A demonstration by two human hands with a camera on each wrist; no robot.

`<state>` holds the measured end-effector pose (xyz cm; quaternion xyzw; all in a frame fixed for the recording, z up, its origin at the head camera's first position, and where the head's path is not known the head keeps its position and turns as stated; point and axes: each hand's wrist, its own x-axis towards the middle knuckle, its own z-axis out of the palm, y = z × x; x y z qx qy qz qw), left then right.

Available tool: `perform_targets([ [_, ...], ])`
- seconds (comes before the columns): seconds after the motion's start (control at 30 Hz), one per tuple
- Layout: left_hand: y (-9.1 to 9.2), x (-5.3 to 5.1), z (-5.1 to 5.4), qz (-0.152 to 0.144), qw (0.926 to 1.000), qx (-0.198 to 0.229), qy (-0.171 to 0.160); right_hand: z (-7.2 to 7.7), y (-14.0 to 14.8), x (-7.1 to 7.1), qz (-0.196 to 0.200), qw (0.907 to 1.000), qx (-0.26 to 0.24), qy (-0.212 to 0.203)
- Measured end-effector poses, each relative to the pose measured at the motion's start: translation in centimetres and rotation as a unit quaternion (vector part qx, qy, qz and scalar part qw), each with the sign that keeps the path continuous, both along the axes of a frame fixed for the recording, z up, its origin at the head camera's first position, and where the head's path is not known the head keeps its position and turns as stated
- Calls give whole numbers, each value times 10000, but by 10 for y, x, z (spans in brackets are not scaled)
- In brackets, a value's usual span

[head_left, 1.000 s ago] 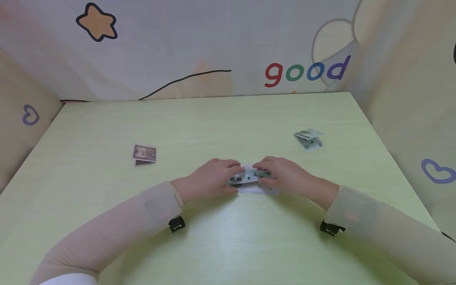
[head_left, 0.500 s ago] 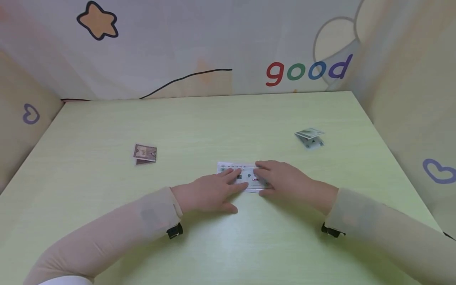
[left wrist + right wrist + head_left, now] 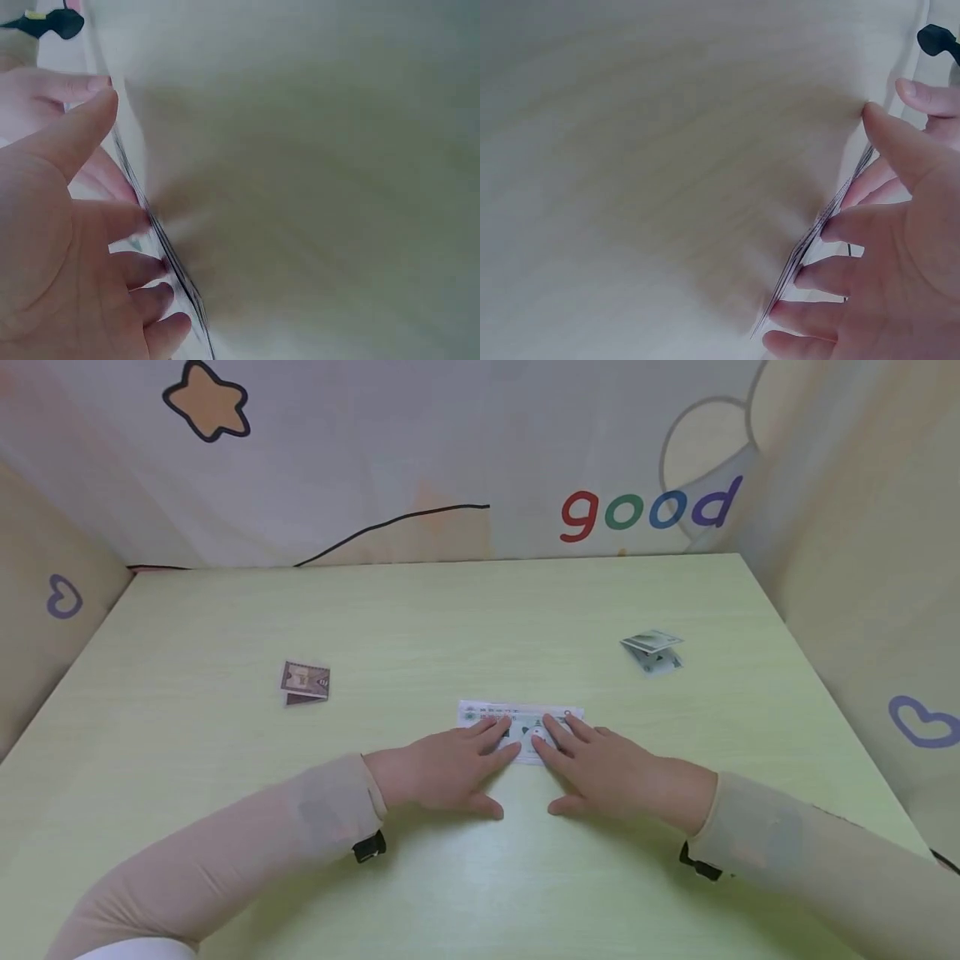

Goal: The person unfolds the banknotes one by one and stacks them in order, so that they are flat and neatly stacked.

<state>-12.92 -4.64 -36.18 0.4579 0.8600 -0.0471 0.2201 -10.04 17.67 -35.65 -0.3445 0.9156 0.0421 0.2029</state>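
A small stack of white printed notes [image 3: 528, 728], like paper money with green pictures, lies flat on the table. On its left part, my left hand [image 3: 448, 768] rests its spread, mostly straight fingertips. Fingertips of my right hand [image 3: 611, 771] press the right part in the same way. Both thumbs stretch out onto the table, nearer to me than the stack. Seen from the left wrist, the stack's thin layered edge [image 3: 178, 266] runs under the fingertips. The right wrist view shows several layers along that edge [image 3: 804, 244] too. The fingers cover part of the top note.
A folded brown note [image 3: 305, 679] lies on the table to the left. Farther back on the right is a folded green note [image 3: 652, 652], partly sprung up. The pale green table [image 3: 420, 618] ends at a printed cloth backdrop [image 3: 360, 460], with cloth on both sides.
A raised, curved top note has been flattened onto the stack. My left hand spread out over it first; the right hand then let go of the right end and spread its fingers on top.
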Motion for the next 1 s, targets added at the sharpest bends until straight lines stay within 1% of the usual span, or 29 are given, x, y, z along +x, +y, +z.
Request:
perform_targets([
  [0.07, 1, 1, -1, -32, 10000, -37, 62, 0, 0, 0, 71, 10000, -4, 63],
  [0.13, 3, 2, -2, -44, 9996, -182, 206, 0, 0, 0, 99, 9999, 10, 78],
  [0.3, 3, 3, 1, 229, 9973, -523, 456, 1, -1, -1, 51, 10000, 42, -1],
  [0.37, 2, 3, 2, 302, 9971, -527, 468, 2, -1, -1, 38, 10000, 27, -27],
  [0.5, -1, 3, 3, 291, 9972, -479, 496, 5, -1, -1, 43, 10000, -3, -56],
  [0.7, -10, 3, 4, 407, 9961, -540, 574, 4, -4, -1, 27, 10000, 30, -91],
  [0.9, -15, 3, 3, 220, 9978, -295, 548, 5, -1, -3, -50, 9997, -68, -238],
  [1.0, -15, 3, 2, 124, 9978, -225, 609, 6, 3, -6, -64, 9993, -172, -312],
])
